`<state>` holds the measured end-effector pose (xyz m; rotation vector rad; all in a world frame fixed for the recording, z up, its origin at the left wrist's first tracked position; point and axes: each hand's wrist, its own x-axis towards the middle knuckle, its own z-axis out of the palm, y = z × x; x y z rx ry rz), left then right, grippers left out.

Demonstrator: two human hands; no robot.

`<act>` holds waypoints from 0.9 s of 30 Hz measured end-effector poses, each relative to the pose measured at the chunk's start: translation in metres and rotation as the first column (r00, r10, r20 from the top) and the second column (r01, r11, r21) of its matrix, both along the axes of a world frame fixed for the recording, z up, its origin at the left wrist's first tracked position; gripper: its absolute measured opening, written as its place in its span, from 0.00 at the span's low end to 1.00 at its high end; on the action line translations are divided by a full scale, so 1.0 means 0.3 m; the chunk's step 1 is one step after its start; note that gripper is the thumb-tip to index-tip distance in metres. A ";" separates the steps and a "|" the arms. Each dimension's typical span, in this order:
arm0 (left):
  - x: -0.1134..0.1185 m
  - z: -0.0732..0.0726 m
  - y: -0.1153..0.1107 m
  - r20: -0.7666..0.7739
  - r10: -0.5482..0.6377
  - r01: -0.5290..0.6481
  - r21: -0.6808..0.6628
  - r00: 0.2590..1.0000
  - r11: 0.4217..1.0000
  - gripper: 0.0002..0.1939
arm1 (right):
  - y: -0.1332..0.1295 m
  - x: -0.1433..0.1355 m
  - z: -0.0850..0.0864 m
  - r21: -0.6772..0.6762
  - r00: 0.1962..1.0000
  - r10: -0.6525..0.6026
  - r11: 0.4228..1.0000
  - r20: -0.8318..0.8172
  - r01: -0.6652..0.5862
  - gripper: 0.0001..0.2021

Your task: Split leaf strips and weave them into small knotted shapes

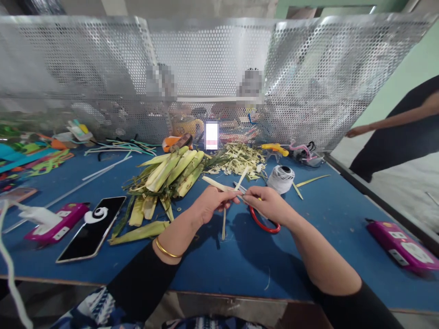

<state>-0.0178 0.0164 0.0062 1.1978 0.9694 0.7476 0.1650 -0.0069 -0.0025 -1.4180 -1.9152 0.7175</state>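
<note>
My left hand [216, 199] is closed in a pinch on pale corn husk strips [215, 183] that cross at its fingertips. One strip points up and another hangs below. My right hand [269, 201] meets it there, thumb and fingers pressed together on the strips' crossing. Red-handled scissors [265, 227] are beneath my right hand, partly hidden by it; they seem to lie on the table. Just behind that hand stands a spool of white thread [281, 177]. A pile of corn husks [174, 171] lies to the left of my left hand, with loose husk pieces [142, 231] in front.
Shredded husk trimmings [242, 160] are heaped at the back of the blue table [219, 269]. A black-screened phone [92, 228] and a magenta power strip [58, 224] lie left; another power strip [399, 244] is right. A perforated metal screen [212, 55] borders the back. A person [401, 123] stands at right.
</note>
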 end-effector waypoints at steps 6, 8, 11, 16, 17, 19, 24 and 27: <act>0.002 0.004 -0.018 0.019 -0.164 0.164 -0.032 0.986 0.986 0.19 | 0.007 -0.045 -0.022 -0.267 0.801 -0.131 0.963 -0.584 -0.038 0.18; 0.008 -0.006 -0.020 -0.013 -0.166 0.166 -0.011 0.986 0.986 0.17 | 0.006 -0.061 -0.040 -0.306 0.744 -0.156 0.950 -0.650 -0.068 0.17; 0.018 -0.019 -0.021 -0.067 -0.155 0.157 0.022 0.986 0.987 0.13 | 0.010 -0.070 -0.068 -0.273 0.759 -0.183 0.962 -0.625 0.008 0.16; 0.026 -0.023 -0.027 -0.148 -0.196 0.201 0.019 0.969 0.979 0.10 | 0.011 -0.050 -0.059 0.201 0.855 -0.393 0.858 -0.338 0.473 0.17; 0.027 -0.024 -0.030 -0.151 -0.220 0.225 0.015 0.964 0.974 0.09 | 0.006 -0.047 -0.046 0.337 0.875 -0.406 0.811 -0.264 0.478 0.18; 0.031 -0.027 -0.039 -0.153 -0.266 0.271 0.017 0.952 0.962 0.09 | -0.010 -0.050 -0.020 0.471 0.940 -0.324 0.816 -0.109 0.336 0.14; 0.047 -0.041 -0.063 -0.186 -0.328 0.343 0.053 0.926 0.938 0.12 | -0.046 -0.080 0.011 0.057 0.986 0.014 0.998 -0.169 -0.005 0.08; 0.057 -0.045 -0.071 -0.213 -0.339 0.356 0.048 0.916 0.933 0.13 | -0.053 -0.087 0.008 -0.170 0.934 0.005 0.983 -0.356 -0.070 0.09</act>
